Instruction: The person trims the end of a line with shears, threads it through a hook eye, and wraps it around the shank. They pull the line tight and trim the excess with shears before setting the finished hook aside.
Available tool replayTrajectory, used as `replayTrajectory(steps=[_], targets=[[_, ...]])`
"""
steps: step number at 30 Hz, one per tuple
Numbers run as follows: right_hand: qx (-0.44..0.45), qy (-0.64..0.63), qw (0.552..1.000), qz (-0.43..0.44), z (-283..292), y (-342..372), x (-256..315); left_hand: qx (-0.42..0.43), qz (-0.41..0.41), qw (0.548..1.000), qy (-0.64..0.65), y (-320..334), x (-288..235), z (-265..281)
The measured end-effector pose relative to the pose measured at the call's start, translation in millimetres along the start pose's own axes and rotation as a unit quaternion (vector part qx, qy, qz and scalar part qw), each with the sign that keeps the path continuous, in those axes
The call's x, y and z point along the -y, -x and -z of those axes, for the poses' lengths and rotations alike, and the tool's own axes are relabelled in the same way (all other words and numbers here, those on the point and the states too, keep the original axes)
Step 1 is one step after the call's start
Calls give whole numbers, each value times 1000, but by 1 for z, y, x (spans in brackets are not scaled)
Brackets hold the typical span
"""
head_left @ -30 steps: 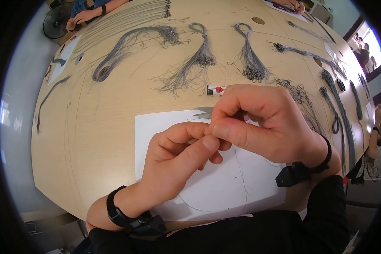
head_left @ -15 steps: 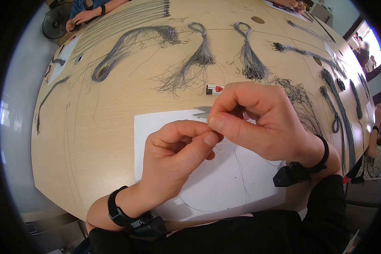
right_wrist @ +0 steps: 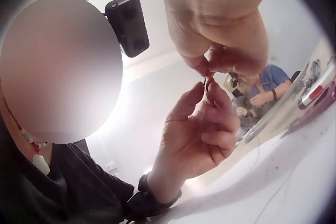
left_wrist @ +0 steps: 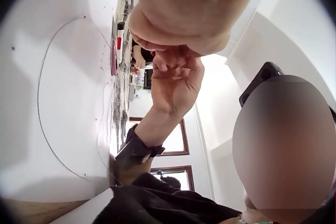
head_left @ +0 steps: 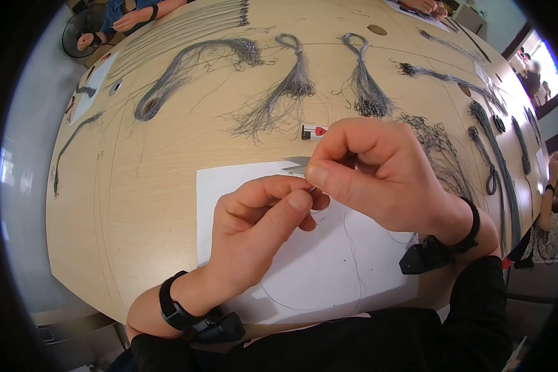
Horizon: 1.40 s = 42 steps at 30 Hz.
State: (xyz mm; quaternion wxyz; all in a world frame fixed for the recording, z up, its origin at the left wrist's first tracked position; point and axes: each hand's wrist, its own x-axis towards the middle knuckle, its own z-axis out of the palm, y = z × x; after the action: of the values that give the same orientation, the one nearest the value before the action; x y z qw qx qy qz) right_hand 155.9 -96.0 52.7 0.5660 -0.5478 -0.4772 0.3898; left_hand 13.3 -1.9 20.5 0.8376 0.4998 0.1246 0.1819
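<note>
Over a white paper sheet the two hands meet at their fingertips. The left hand pinches a tiny dark hook-like piece between thumb and forefinger. The right hand pinches at the same spot, its thumb and forefinger closed on the piece or on a thread at it; which one is hidden. In the right wrist view a thin dark piece stands between the fingertips of both hands. A fine thread curves across the sheet below.
Grey blades lie at the sheet's top edge, partly under the right hand, with a white and red lighter-like item beyond. Looped thread bundles with hooks lie farther back, and more bundles at right. Another person's hands are at the far left.
The left thumb has drawn back slightly to the left and the small piece between the fingertips now shows. At the far left, the other person's hands have moved apart.
</note>
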Motion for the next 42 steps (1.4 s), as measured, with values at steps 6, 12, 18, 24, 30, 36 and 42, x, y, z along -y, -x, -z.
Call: replayTrajectory(steps=[6, 12, 18, 24, 30, 36, 42], targets=[[-20, 105, 993, 57, -1, -1, 0, -11, -59, 996, -62, -1, 7, 2], [-9, 76, 995, 64, 0, -2, 1, -40, -51, 994, -85, 1, -3, -2], [10, 189, 975, 119, 4, -3, -3, -32, -38, 996, -77, 0, -3, 0], [30, 148, 987, 50, 6, -3, 6, -61, -57, 993, -81, -3, -9, -4], [97, 20, 986, 134, -3, -29, 5, -145, -198, 955, -169, -28, -34, -10], [-44, 39, 995, 78, -8, -52, 49, -94, -234, 957, -141, -29, -87, -26], [-11, 159, 971, 179, -17, -56, 62, -17, -285, 951, 122, 8, -175, 5]])
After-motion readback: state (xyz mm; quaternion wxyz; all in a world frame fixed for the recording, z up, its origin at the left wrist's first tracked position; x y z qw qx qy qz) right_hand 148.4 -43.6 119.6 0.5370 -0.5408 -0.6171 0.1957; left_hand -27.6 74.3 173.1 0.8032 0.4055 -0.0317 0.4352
